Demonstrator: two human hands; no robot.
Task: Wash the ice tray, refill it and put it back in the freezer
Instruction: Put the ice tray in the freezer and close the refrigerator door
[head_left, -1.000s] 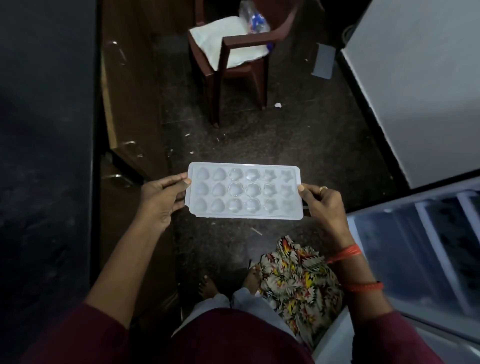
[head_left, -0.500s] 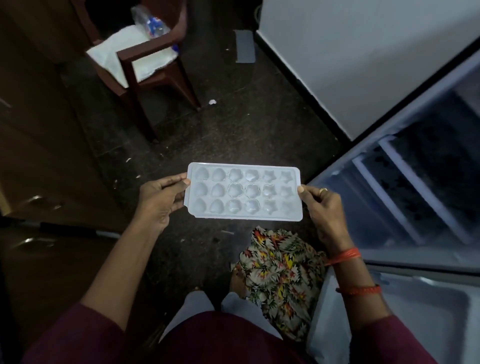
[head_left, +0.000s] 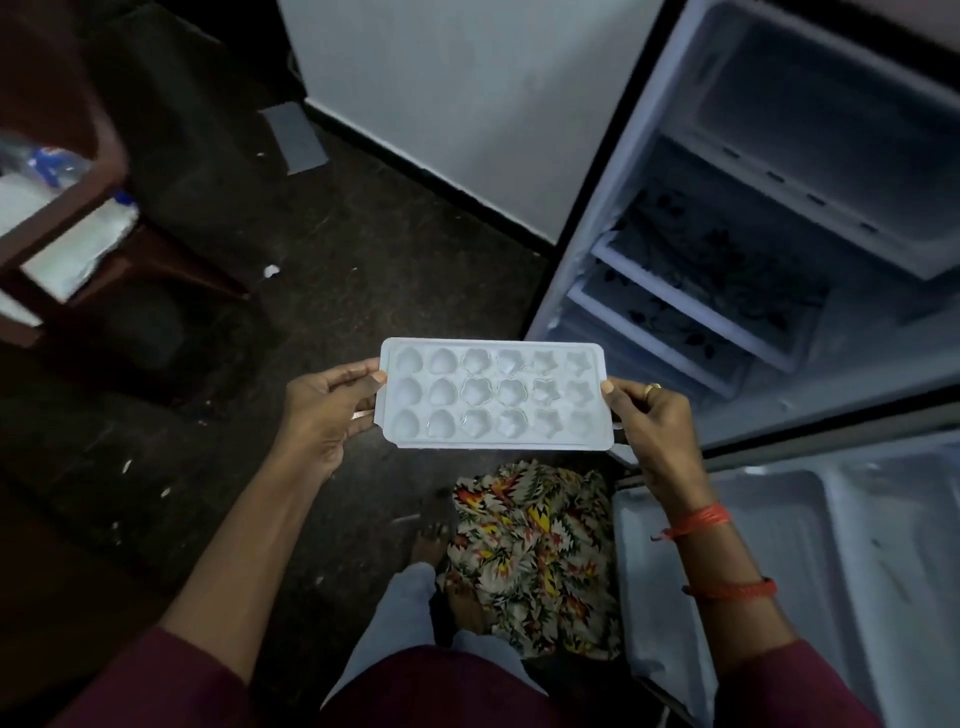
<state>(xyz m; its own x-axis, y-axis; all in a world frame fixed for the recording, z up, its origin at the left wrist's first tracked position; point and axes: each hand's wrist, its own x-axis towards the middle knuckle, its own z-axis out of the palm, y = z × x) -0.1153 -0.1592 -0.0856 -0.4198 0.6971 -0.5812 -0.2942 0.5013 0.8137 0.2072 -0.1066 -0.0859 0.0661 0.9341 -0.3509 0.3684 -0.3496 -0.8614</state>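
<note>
We hold the white rectangular plastic ice tray (head_left: 493, 395) level at mid-frame, long axis left to right, left hand (head_left: 327, 410) and right hand (head_left: 652, 421) grips clamped on its short ends; the open white freezer compartment (head_left: 831, 130) lies upper right, nearer our right hand

The room is dim, and the whole picture looks a little soft and grainy. The ice tray (head_left: 493, 395) is the brightest thing, pale blue-white, with small shiny spots in its cups. Right of the ice tray, the inside of the open fridge (head_left: 779, 156) looks pale and bluish. Above the ice tray, the wall (head_left: 467, 104) is a flat grey. Left of the ice tray, the floor (head_left: 171, 467) is nearly black and hard to see. Far up and left of the ice tray, the chair (head_left: 67, 208) is smeared with blur. Out past the ice tray, near the picture's edges, straight lines lean and bend.
</note>
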